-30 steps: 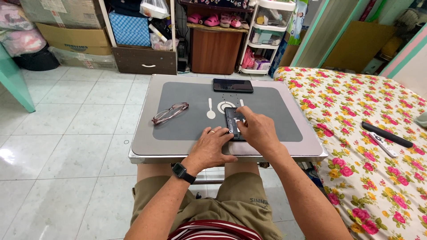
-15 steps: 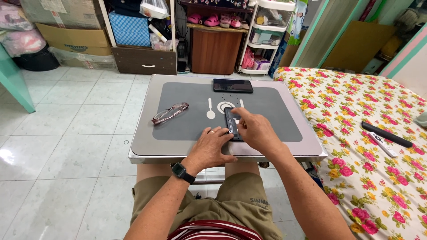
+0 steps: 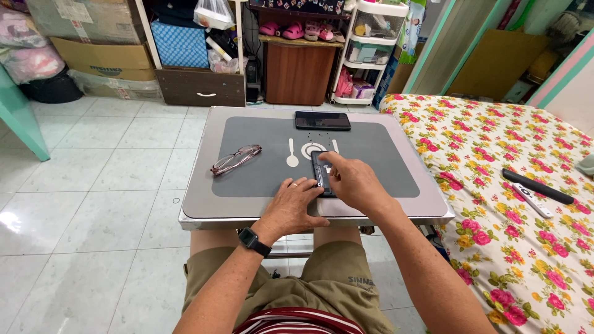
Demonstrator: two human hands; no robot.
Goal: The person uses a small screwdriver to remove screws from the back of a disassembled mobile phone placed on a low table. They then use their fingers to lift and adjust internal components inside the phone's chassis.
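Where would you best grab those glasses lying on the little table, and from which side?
Probably at the front frame, pinching the bridge between the two lenses. The glasses lie folded and flat on the dark mat, left of both hands, with bare mat all around. Coming straight down from above with the left hand, the nearer one, looks easiest, since the folded arms are thin and close together.

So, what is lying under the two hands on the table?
A small dark device lies on the grey mat. Its far end shows; the left hand and right hand cover its near end. Printed white icons show beside it.
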